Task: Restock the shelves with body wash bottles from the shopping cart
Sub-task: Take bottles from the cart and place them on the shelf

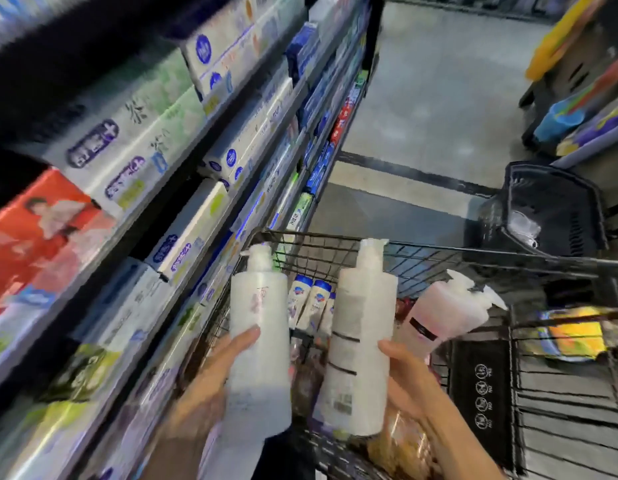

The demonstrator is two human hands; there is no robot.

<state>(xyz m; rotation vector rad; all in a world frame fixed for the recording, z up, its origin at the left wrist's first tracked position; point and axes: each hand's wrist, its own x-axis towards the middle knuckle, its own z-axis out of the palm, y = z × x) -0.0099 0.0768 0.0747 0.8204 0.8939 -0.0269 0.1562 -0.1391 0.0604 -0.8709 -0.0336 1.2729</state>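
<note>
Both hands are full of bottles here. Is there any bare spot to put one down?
Barely. The shelves look packed with boxes, edge to edge. The cart is crowded with small blue-capped bottles and a pink pump bottle. Open room shows only on the floor beyond the cart, beside the black basket.

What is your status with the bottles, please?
Left hand grips one pump bottle. Right hand grips another. Both above cart. Path clear.

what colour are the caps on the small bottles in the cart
Blue caps, seen in the head view.
</note>
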